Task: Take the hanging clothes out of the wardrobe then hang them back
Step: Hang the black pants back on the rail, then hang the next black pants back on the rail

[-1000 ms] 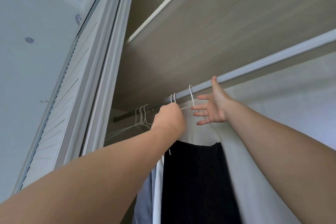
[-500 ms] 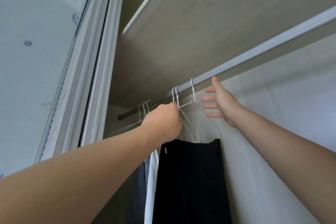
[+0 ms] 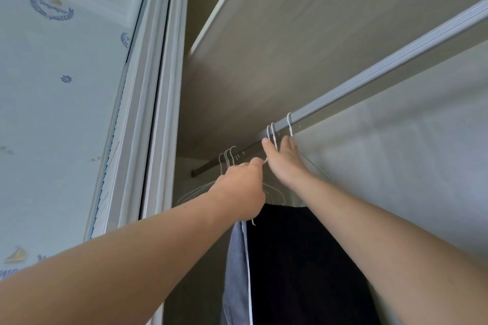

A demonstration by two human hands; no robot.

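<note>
Just under the rail (image 3: 369,78), my left hand (image 3: 241,190) gripped a thin hanger wire (image 3: 264,161) above the black garment (image 3: 303,258). My right hand (image 3: 286,163) lay flat-fingered against the hooks (image 3: 272,134). Light, limp cloth, I judged: lift by the hooks.

I see a plain black garment (image 3: 303,258), a soft blue shirt (image 3: 233,258) to its left, and a thin white strip (image 3: 248,272) between them. The hangers (image 3: 272,134) are white. The rail (image 3: 369,79) is pale grey with fine ridged lines. The shelf (image 3: 317,21) is beige with faint wood grain. The wallpaper (image 3: 52,119) is pale blue, dotted with navy wreaths, a ship's wheel and a tan sailboat.
</note>
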